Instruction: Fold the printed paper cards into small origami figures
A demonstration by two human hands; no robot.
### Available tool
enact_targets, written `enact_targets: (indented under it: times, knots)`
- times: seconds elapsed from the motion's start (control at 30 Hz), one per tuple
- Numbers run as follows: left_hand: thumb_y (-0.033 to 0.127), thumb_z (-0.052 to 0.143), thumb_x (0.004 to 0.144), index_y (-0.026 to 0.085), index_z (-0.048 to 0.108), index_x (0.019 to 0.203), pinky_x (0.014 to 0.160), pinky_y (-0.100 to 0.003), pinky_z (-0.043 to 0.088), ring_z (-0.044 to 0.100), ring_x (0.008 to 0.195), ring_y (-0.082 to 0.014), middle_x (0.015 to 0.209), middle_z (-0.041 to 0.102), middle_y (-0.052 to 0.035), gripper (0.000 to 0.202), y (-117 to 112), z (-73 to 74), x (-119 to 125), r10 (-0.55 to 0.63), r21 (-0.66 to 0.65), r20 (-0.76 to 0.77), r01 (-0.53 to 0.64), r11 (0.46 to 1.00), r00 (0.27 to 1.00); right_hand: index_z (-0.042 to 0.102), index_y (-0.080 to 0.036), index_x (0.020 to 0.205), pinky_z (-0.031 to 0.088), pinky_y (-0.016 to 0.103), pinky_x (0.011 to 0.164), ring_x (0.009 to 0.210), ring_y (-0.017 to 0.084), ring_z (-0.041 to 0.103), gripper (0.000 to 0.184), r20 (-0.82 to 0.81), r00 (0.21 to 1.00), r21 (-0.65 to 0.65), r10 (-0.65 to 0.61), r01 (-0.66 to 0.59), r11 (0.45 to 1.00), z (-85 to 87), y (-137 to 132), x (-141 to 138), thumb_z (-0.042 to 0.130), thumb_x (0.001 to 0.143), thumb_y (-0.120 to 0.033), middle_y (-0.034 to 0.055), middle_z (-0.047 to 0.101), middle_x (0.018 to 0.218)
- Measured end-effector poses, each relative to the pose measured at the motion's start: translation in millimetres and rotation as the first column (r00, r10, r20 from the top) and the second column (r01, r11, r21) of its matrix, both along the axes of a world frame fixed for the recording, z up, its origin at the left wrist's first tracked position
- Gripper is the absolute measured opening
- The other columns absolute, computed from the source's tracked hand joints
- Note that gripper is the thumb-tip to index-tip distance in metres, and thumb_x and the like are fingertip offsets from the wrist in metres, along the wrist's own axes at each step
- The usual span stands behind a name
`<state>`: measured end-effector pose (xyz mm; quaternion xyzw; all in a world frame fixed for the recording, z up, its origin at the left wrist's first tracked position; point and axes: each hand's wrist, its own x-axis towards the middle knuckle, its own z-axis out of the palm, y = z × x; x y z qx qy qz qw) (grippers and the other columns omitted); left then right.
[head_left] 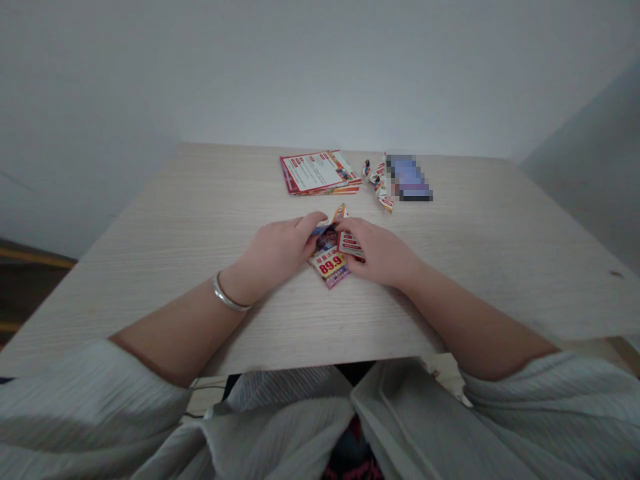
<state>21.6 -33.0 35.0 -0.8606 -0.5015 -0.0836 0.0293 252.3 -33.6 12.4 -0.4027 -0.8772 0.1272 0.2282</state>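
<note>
Between my hands, low over the middle of the table, is a folded paper flyer printed with "89.9" on yellow and purple. My left hand grips its left side, thumb on top and the other fingers mostly hidden. On the right side, my right hand has its fingers curled over a folded flap with red and white print. One narrow folded end of the paper points up, away from me. The exact shape of the folds under my fingers is hidden.
Beyond my hands lies a stack of flyers on the pale wooden table. To its right are several small folded paper pieces beside a phone, which is pixelated. A wall stands behind the table's far edge.
</note>
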Motion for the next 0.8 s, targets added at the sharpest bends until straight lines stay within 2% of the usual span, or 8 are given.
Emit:
enact_targets:
  times: [0.1,0.2,0.3,0.43,0.53,0.67,0.73,0.8]
  knots:
    - [0.016,0.053,0.099,0.022,0.05,0.157,0.094,-0.038,0.061,0.073,0.11,-0.0252,0.14,0.064,-0.0149,0.059,4,-7.3,-4,-0.083,0.028,0.208,0.079,0.996,0.974,0.06,-0.017,0.125,0.055,0.045,0.101,0.115,0.029,0.07,0.044,-0.032,0.998,0.013,-0.052,0.052,0.999,3.4,-1,1,0.055,0.082,-0.007,0.0147,0.072,0.126]
    - [0.012,0.051,0.096,0.02,0.057,0.154,0.099,-0.04,0.061,0.071,0.111,-0.0235,0.151,0.053,-0.0173,0.058,9,-14.2,-9,-0.149,0.038,0.277,0.144,0.989,0.949,0.064,-0.018,0.112,0.054,0.044,0.103,0.115,0.027,0.068,0.039,-0.083,0.992,0.066,-0.091,0.097,0.993,3.2,2,4,0.051,0.08,0.0,0.0136,0.072,0.122]
    - [0.016,0.05,0.097,0.013,0.065,0.145,0.103,-0.043,0.061,0.07,0.11,-0.0245,0.15,0.054,-0.0194,0.05,14,-17.7,-11,-0.18,0.02,0.254,0.182,0.983,0.95,0.069,-0.02,0.103,0.053,0.044,0.105,0.114,0.027,0.068,0.029,-0.1,0.985,0.094,-0.143,0.152,0.984,1.5,7,10,0.055,0.084,-0.002,0.0116,0.074,0.117]
    - [0.026,0.048,0.101,0.01,0.076,0.129,0.102,-0.055,0.06,0.069,0.112,-0.0335,0.131,0.067,-0.0201,0.042,16,-18.3,-11,-0.183,0.024,0.106,0.181,0.983,0.977,0.078,-0.018,0.104,0.055,0.043,0.1,0.105,0.027,0.071,0.021,-0.025,0.955,0.043,-0.296,0.297,0.954,2.1,12,17,0.062,0.092,-0.011,0.0115,0.077,0.111]
    - [0.03,0.053,0.099,0.014,0.078,0.125,0.105,-0.06,0.056,0.064,0.126,-0.039,0.14,0.063,-0.0214,0.039,14,-17.5,-12,-0.141,0.098,0.069,0.134,0.986,0.988,0.082,-0.017,0.104,0.057,0.047,0.095,0.101,0.03,0.071,0.018,0.104,0.921,0.047,-0.375,0.372,0.927,3.3,13,22,0.066,0.095,-0.021,0.0131,0.079,0.106]
    - [0.026,0.051,0.099,0.015,0.075,0.124,0.124,-0.07,0.035,0.041,0.154,-0.0439,0.164,0.049,-0.0179,0.036,12,-15.5,-11,-0.182,0.138,0.027,0.177,0.975,0.983,0.083,-0.016,0.112,0.051,0.055,0.11,0.118,0.034,0.068,0.024,0.191,0.928,0.15,-0.321,0.296,0.943,-0.8,17,24,0.064,0.096,-0.022,0.0155,0.079,0.122]
    - [0.021,0.046,0.101,0.013,0.07,0.134,0.13,-0.071,0.025,0.032,0.161,-0.0417,0.167,0.048,-0.0162,0.042,12,-16.0,-10,-0.218,0.103,-0.011,0.218,0.971,0.976,0.077,-0.016,0.129,0.043,0.056,0.123,0.138,0.033,0.06,0.039,0.192,0.957,0.177,-0.216,0.183,0.967,-5.6,20,21,0.054,0.097,-0.012,0.0138,0.072,0.142]
    - [0.022,0.041,0.103,0.008,0.06,0.148,0.132,-0.068,0.021,0.033,0.162,-0.0374,0.166,0.048,-0.0193,0.051,13,-18.9,-11,-0.234,0.056,-0.035,0.235,0.97,0.972,0.068,-0.015,0.144,0.037,0.055,0.129,0.151,0.029,0.051,0.052,0.213,0.974,0.129,-0.079,0.052,0.99,-10.9,23,17,0.045,0.098,-0.007,0.0118,0.064,0.155]
